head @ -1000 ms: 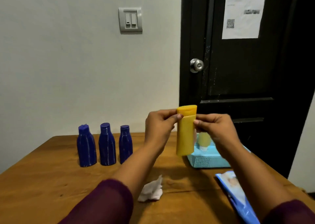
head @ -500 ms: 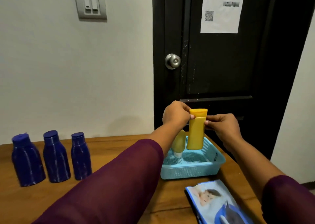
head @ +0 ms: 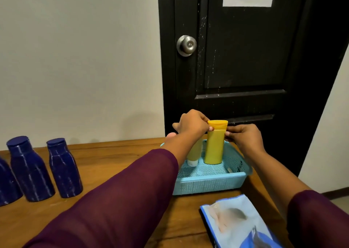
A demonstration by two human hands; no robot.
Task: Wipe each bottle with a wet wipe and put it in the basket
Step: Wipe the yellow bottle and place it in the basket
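Both hands (head: 192, 125) pinch smooth yellow bottle (head: 214, 145) (upright) inside perforated basket (head: 209, 183).

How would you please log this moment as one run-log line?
step: placing | item: yellow bottle upright in basket | left hand, right hand: grip near cap | blue bottles: waiting

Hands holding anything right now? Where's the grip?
Both hands, left and right, pinch the yellow bottle near its top, at the cap seam, upright in the blue basket.
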